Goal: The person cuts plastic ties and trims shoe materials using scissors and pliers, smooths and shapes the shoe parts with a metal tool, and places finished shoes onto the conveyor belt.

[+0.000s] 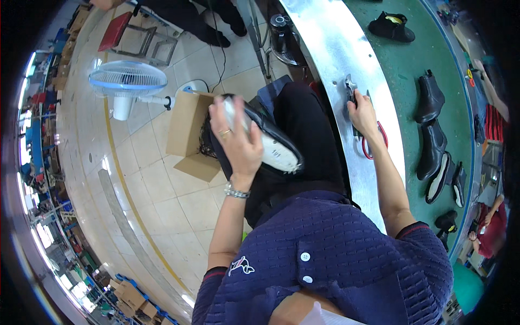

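Note:
A black shoe (281,151) lies bottom up across my lap, its pale underside showing with a rough, ragged edge at the near end. My left hand (238,142) grips it from above, fingers spread over the far part; they are slightly blurred. On the metal bench to the right, my right hand (362,115) is closed around the dark handle of pincers (349,85), whose metal head points away from me. Scissors with red handles (384,135) lie beside that wrist, partly covered by my forearm.
A cardboard box (182,127) stands on the tiled floor left of my knees, near a blue-white fan (128,79). Right of the metal bench (330,32), a green surface (403,70) carries several black shoes (430,97). Another person's legs (208,27) show at the top.

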A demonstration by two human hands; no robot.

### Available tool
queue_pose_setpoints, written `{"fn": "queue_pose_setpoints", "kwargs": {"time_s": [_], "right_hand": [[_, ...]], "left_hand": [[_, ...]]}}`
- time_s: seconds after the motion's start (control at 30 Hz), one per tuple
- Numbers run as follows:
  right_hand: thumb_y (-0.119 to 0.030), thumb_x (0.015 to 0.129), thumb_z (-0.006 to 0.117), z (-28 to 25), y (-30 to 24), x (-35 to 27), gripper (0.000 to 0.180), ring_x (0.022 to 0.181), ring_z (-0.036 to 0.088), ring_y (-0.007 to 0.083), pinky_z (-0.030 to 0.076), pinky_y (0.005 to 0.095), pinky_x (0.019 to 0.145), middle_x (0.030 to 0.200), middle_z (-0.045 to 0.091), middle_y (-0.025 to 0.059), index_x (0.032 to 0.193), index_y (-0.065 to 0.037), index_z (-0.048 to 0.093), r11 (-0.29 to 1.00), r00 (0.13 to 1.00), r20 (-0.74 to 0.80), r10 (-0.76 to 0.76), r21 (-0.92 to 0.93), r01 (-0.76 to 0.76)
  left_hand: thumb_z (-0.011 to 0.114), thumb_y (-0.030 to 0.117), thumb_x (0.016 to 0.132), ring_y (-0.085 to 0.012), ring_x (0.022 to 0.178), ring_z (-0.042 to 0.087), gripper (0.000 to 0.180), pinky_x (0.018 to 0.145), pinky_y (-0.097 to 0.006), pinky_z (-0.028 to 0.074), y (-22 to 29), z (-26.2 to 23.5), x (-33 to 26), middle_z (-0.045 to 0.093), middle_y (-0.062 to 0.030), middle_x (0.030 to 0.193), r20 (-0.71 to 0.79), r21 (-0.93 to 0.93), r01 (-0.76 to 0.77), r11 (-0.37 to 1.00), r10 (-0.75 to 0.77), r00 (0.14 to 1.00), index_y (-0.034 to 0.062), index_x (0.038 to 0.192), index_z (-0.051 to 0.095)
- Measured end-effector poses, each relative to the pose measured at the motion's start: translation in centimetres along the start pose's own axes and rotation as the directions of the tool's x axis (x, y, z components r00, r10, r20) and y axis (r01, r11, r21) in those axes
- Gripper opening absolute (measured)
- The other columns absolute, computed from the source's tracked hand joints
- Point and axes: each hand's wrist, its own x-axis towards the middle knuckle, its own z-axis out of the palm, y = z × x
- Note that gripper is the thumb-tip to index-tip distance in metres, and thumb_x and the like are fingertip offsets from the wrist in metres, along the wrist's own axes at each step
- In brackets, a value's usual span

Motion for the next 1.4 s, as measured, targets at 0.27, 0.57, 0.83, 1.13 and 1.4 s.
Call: {"fn": "queue_pose_setpoints", "kwargs": {"time_s": [0.27, 0.57, 0.83, 1.13, 1.4], "right_hand": [[-0.013, 0.090, 0.064, -6.9, -3.0, 0.7, 0.053, 0.079, 0.058, 0.0030, 0.037, 0.0144, 0.059, 0.096, 0.068, 0.0014, 0.139, -0.003, 0.045, 0.151, 0.745, 0.646, 0.167, 0.730, -0.667], [-0.014, 0.090, 0.062, -11.2, -10.5, 1.9, 0.066, 0.102, 0.060, 0.0156, 0.046, 0.0295, 0.092, 0.117, 0.063, 0.0100, 0.149, -0.010, 0.032, 0.554, 0.684, 0.723, -0.096, 0.610, -0.567], [-0.012, 0.089, 0.059, -8.5, -17.1, 8.4, 0.066, 0.104, 0.061, 0.0232, 0.046, 0.0340, 0.092, 0.120, 0.060, 0.0171, 0.148, -0.004, 0.029, 0.922, 0.597, 0.703, -0.386, 0.282, 0.263], [-0.019, 0.095, 0.053, -6.8, -16.0, 4.2, 0.057, 0.074, 0.062, 0.0417, 0.048, 0.0476, 0.068, 0.081, 0.062, 0.0260, 0.146, -0.008, 0.029, 0.918, 0.753, 0.540, -0.377, 0.325, 0.226], [-0.013, 0.093, 0.054, -5.2, -14.2, 2.1, 0.055, 0.062, 0.061, 0.0403, 0.046, 0.0480, 0.057, 0.067, 0.060, 0.0222, 0.143, -0.006, 0.032, 0.887, 0.820, 0.365, -0.441, 0.320, 0.334]], "left_hand": [[0.054, -0.006, 0.081, -0.0318, 0.109, 0.060, 0.036, 0.096, -0.040, 0.048, -2.6, 3.6, 8.4, 0.065, -0.0158, 0.113, 0.222, -0.167, -0.407, 0.898, 0.436, 0.872, 0.0005, 0.116, 0.062], [0.052, 0.016, 0.096, -0.0390, 0.068, 0.062, 0.018, 0.062, -0.043, 0.050, -3.2, 5.3, 14.3, 0.063, -0.0223, 0.076, 0.378, -0.242, -0.414, 0.877, 0.479, 0.792, -0.0001, 0.098, 0.061], [0.065, 0.025, 0.089, -0.0143, 0.064, 0.061, 0.035, 0.061, -0.031, 0.048, -4.0, 4.7, 14.0, 0.070, -0.0152, 0.079, 0.588, -0.447, 0.295, 0.844, 0.028, 0.808, -0.0051, 0.106, 0.066], [0.083, 0.008, 0.063, -0.0356, 0.121, 0.047, 0.101, 0.106, -0.044, 0.033, 1.3, 4.1, 6.9, 0.050, -0.0238, 0.129, 0.326, -0.065, -0.045, 0.997, 0.064, 0.943, -0.0104, 0.143, 0.023], [0.080, 0.012, 0.067, -0.0354, 0.122, 0.048, 0.081, 0.105, -0.045, 0.036, 0.9, 5.6, 5.6, 0.051, -0.0235, 0.129, 0.182, -0.067, -0.170, 0.983, 0.179, 0.967, -0.0093, 0.135, 0.039]]}}
